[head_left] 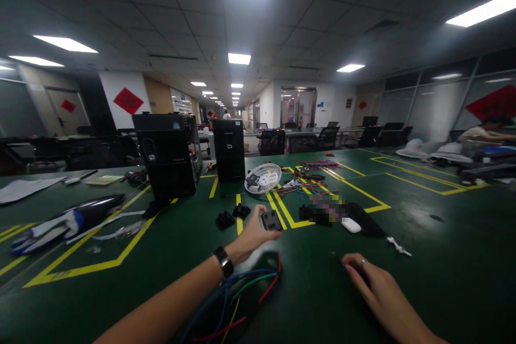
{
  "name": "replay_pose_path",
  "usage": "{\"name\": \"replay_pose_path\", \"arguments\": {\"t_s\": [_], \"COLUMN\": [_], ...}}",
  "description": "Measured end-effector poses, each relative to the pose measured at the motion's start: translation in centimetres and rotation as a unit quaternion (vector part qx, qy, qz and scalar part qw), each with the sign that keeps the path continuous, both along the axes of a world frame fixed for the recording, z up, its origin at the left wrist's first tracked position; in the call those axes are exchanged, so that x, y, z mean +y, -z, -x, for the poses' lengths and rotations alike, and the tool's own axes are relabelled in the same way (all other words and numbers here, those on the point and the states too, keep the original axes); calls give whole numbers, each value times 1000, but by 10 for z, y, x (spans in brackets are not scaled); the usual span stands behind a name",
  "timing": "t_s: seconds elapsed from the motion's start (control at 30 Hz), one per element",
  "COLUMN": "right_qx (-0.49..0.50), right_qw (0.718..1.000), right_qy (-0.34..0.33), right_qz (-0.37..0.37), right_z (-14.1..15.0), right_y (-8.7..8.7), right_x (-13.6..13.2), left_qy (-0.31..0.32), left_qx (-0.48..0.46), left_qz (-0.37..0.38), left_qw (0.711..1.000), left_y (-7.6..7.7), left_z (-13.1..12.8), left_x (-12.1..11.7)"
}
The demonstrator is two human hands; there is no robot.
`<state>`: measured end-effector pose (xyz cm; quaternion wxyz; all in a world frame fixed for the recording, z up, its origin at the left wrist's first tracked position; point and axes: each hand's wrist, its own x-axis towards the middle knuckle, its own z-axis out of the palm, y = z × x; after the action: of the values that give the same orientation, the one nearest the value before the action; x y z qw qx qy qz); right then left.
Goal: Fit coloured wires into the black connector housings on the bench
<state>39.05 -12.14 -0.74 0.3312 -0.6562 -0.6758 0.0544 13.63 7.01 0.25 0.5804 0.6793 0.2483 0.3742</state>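
My left hand (250,236), with a black watch on its wrist, grips a small black block with raised parts on its face (272,220) between thumb and fingers, above the table. Lower right, my right hand (373,279) is closed in a pinch over the table; a thin dark tip (338,259) pokes out past its fingers, too blurred to name. Loose blue, green, red and yellow wires (258,275) curve beside and below my left forearm. Two similar black pieces (224,219) lie on the table just left of my left hand.
The green table (306,301) carries yellow tape lines. Two black computer towers (167,156) stand behind a white basket (264,187). Wire bundles (318,165) lie at the back. A white oval object (351,224) rests to the right, gloves (48,232) to the left. A person sits far right.
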Motion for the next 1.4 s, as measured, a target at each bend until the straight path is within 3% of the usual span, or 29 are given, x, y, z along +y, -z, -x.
{"name": "replay_pose_path", "arguments": {"t_s": [0.13,0.23,0.3,0.37,0.5,0.83,1.03,1.2,1.27,1.4], "right_qx": [44,69,83,97,105,92,99,95,102,123], "right_qw": [992,977,971,972,975,974,970,966,966,971], "right_qy": [-96,-173,-192,-171,-125,-165,-191,-224,-225,-197], "right_qz": [-64,-102,-117,-128,-153,-129,-110,-90,-80,-51], "right_z": [85,131,145,148,145,148,147,137,135,138], "right_y": [-31,-39,-37,-32,-29,-18,-26,-32,-32,-21], "right_x": [50,79,86,85,76,78,70,67,67,69], "left_qy": [-6,-84,-147,-171,-140,-100,-120,-91,-73,-34], "left_qx": [-112,-129,-132,-138,-151,-133,-84,-23,-20,-50], "left_qz": [115,102,79,80,110,91,-30,-97,-89,19], "left_qw": [987,983,977,972,972,982,989,991,993,998], "left_y": [-10,-7,-1,5,9,10,11,8,9,9], "left_z": [37,48,48,45,37,37,40,50,51,48], "left_x": [-39,-47,-47,-49,-61,-78,-80,-80,-78,-74]}}
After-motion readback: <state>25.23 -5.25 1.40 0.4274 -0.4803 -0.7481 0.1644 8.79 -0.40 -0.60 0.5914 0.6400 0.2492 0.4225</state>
